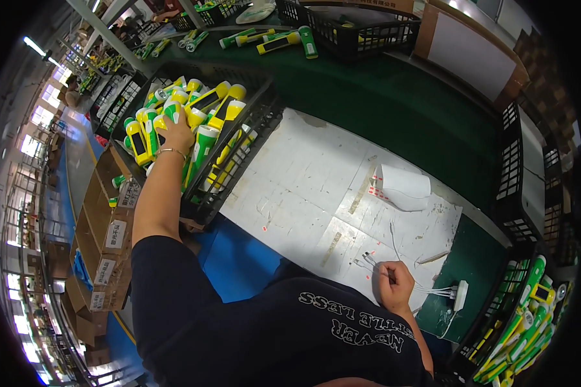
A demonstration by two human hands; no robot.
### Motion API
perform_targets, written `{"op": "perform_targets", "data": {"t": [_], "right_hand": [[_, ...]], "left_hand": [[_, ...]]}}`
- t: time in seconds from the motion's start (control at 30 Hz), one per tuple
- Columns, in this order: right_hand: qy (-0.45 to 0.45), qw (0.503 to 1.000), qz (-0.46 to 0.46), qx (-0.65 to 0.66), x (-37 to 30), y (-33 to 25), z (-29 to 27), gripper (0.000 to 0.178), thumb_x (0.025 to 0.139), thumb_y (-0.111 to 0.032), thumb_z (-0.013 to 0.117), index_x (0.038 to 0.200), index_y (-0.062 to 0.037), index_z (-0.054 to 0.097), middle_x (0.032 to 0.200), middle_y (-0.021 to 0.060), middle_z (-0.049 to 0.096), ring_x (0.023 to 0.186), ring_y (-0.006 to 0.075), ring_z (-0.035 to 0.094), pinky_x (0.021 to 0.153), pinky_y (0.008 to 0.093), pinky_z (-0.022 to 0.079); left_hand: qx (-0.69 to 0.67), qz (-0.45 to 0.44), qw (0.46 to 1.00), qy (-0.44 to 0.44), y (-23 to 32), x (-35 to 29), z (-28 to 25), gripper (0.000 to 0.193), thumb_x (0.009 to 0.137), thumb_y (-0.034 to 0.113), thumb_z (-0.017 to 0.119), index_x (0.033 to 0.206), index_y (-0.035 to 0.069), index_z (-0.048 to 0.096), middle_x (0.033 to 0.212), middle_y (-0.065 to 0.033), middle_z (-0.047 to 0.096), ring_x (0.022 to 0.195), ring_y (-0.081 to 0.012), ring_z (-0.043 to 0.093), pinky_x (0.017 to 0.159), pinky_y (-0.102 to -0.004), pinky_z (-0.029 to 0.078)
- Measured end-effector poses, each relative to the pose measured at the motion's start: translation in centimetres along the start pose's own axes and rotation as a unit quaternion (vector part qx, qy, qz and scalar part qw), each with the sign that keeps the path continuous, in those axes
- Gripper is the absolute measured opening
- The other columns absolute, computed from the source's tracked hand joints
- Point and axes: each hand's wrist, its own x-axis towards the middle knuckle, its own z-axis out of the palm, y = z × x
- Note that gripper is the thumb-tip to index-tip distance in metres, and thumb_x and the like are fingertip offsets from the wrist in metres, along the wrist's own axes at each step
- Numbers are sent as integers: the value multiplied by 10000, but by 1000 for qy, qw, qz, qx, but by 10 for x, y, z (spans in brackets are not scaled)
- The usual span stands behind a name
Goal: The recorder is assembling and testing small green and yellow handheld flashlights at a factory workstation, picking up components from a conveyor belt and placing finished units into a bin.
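Observation:
My left hand [176,134] reaches into a black plastic crate [259,82] heaped with green, yellow and white flashlights. Its fingers close round one flashlight [172,111], partly covered by the hand. Over the white work board [290,174], my right hand [395,284] is closed on thin white charging cables [426,289]. Their plug ends [368,257] stick out to the left of the fist. The cables run to a white charger block [460,295] on the green table to the right.
Another black crate of flashlights [529,316] stands at the lower right. A curled white sheet with red stickers [401,187] lies on the board. More flashlights [279,43] and a black crate [342,32] sit at the back. Cardboard boxes [103,238] stand at left.

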Motion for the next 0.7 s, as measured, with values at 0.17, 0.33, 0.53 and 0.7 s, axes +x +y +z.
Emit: {"op": "perform_targets", "data": {"t": [0.17,0.33,0.53,0.7], "right_hand": [[-20,1000,-4,-4,0,-3,-3,31,765,-34,608,793,-19,608,712,108,589,600,203,588,567,267,461],[-18,1000,-1,-3,-4,2,0,33,754,-33,608,785,-25,610,721,106,597,597,200,584,556,268,457],[-5,1000,7,-7,2,4,1,32,738,-26,606,766,-42,611,697,89,602,554,192,575,511,258,446],[-13,1000,-19,11,10,0,-3,111,682,31,616,740,-48,564,686,64,585,567,158,569,522,228,431]], "left_hand": [[-38,-32,999,12,-10,7,-4,702,847,173,493,1410,392,135,1502,-103,-8,1345,-441,47,876,-779,194],[-128,49,961,241,59,16,-69,705,724,259,643,1358,298,337,1450,-182,151,1304,-424,183,934,-687,241],[-230,348,843,340,237,-3,-83,655,711,297,678,1300,198,408,1331,-297,282,1235,-461,280,999,-498,319],[-187,288,932,118,335,-3,-40,733,704,392,703,1341,278,359,1411,-234,159,1273,-473,211,968,-561,321]]}}
